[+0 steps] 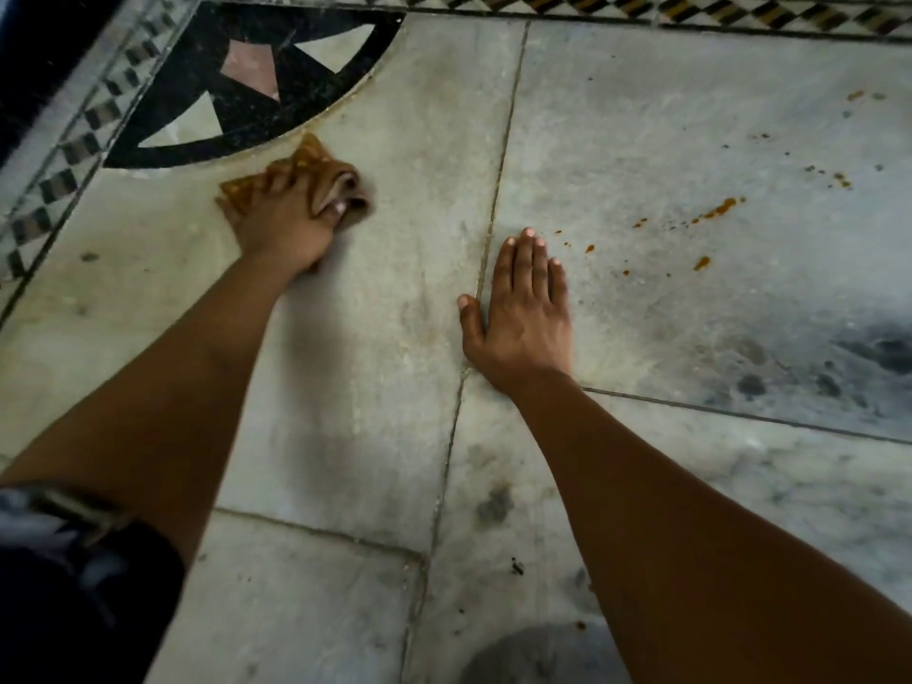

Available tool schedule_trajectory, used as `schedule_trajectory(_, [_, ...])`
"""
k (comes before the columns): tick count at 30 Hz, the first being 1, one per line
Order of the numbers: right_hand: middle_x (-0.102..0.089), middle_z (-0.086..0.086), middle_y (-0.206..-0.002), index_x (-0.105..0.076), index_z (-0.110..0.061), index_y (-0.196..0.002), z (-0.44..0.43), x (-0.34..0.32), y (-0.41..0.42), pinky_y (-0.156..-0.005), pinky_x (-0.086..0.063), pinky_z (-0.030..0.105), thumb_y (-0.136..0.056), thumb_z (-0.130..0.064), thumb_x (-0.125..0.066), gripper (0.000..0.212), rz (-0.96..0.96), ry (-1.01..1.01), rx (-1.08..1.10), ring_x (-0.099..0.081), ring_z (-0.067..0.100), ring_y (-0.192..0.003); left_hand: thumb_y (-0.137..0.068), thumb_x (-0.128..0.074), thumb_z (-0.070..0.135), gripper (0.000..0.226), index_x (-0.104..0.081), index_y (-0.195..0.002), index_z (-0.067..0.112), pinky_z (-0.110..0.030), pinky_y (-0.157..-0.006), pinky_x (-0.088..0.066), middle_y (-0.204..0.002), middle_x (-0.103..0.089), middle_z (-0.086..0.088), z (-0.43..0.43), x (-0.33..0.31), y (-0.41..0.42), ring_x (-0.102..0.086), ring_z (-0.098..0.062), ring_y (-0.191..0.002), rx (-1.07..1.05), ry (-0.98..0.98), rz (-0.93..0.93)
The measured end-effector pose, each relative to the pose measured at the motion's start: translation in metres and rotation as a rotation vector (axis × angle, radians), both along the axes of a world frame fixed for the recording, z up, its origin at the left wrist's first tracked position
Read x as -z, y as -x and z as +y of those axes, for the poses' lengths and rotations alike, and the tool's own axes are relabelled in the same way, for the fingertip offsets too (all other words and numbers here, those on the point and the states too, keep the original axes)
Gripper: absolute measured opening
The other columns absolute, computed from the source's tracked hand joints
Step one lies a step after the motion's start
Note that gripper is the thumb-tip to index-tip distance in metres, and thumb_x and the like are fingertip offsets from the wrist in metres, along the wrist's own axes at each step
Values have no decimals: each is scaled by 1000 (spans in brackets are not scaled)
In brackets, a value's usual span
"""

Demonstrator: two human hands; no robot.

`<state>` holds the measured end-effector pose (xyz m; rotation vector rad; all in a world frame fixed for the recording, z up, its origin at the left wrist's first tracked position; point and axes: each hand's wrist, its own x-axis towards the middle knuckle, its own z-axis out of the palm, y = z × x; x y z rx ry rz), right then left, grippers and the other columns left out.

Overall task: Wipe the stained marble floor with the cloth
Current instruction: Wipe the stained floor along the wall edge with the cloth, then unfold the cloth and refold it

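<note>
My left hand (pixel 286 222) grips a bunched cloth (pixel 316 165), stained orange-brown, and presses it on the pale marble floor (pixel 385 298) just below the black inlay. My right hand (pixel 523 313) lies flat on the floor with its fingers together, palm down, across a tile joint. Orange-brown stain spots (pixel 718 209) are scattered on the slab to the right of my right hand, a streak being the largest. A few smaller orange specks (pixel 839 179) lie farther right.
A black curved inlay (pixel 247 86) with pale and pink triangles sits at the upper left. A checkered border strip (pixel 740 12) runs along the top and down the left edge. Dark grey smudges (pixel 883 353) mark the slab at the right. Dark clothing (pixel 74 585) fills the lower left corner.
</note>
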<state>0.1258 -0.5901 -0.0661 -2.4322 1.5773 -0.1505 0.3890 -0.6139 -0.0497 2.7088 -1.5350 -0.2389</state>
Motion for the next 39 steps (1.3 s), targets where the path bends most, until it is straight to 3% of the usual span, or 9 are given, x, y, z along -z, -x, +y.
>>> schedule_trajectory(8, [5, 19, -156, 2, 0, -148, 1, -6, -1, -118, 6, 39, -96, -47, -22, 74, 69, -40, -8, 7, 27, -145, -94, -42, 46, 53, -31, -145, 32, -54, -114, -11, -156, -23, 2, 89, -4, 86, -17, -23, -144, 227, 82, 5])
schedule_trajectory(12, [13, 19, -156, 8, 0, -147, -9, -22, 0, -116, 7, 37, -97, -49, -23, 76, 154, -215, -41, 11, 27, -144, -87, -38, 57, 62, -31, -145, 33, -50, -109, -29, -151, -36, 2, 127, -27, 103, -35, -23, -136, 308, 56, 53])
schedule_trajectory(15, [11, 17, -156, 4, -1, -148, 13, -46, 20, -116, 3, 36, -99, -48, -23, 73, 105, -352, -38, 8, 26, -145, -94, -45, 41, 53, -31, -144, 33, -37, -96, -40, -143, -46, -3, 151, -55, 122, -48, -28, -124, 298, -36, 115])
schedule_trajectory(18, [6, 11, -158, -3, -7, -150, 58, -55, 51, -115, 3, 35, -100, -44, -24, 66, -56, -330, -11, 6, 21, -145, -97, -44, 36, 35, -48, -129, 24, -33, -80, -42, -122, -61, -8, 175, -79, 137, -57, -31, -105, 161, -2, 415])
schedule_trajectory(24, [-26, 8, -153, -16, -17, -150, 114, -108, 116, -112, -22, 35, -98, -38, -41, 61, -508, -440, 202, -27, 26, -140, -94, -52, 31, 32, -58, -121, 14, -36, -92, -49, -112, -66, -10, 207, -131, 191, -62, -27, -99, -346, 295, 1211])
schedule_trajectory(27, [-36, 10, -149, -17, -19, -150, 117, -154, 150, -108, -28, 35, -96, -39, -44, 63, -337, -463, 104, -35, 28, -135, -93, -53, 35, 38, -61, -119, 9, -39, -91, -50, -107, -68, -11, 198, -172, 223, -65, -27, -96, -415, 293, 1406])
schedule_trajectory(32, [-44, 11, -143, -27, -16, -147, 127, -236, 200, -100, -34, 31, -95, -40, -48, 61, -216, -465, 44, -44, 27, -127, -91, -56, 38, 41, -62, -117, 7, -42, -91, -51, -109, -67, -13, 185, -245, 279, -64, -29, -97, -359, 312, 1480])
schedule_trajectory(36, [-51, 9, -135, -41, -15, -139, 132, -278, 237, -100, -37, 34, -95, -37, -49, 50, -439, -395, 171, -47, 28, -123, -91, -57, 36, 42, -59, -121, 8, -43, -88, -52, -113, -66, -13, 186, -295, 317, -63, -31, -100, -271, 277, 1402])
schedule_trajectory(39, [-57, 12, -129, -55, -14, -126, 137, -289, 254, -90, -46, 30, -93, -32, -52, 37, -792, -392, 291, -53, 28, -116, -91, -59, 34, 43, -57, -123, 7, -43, -85, -52, -116, -65, -14, 184, -315, 343, -62, -32, -103, -229, 255, 1346])
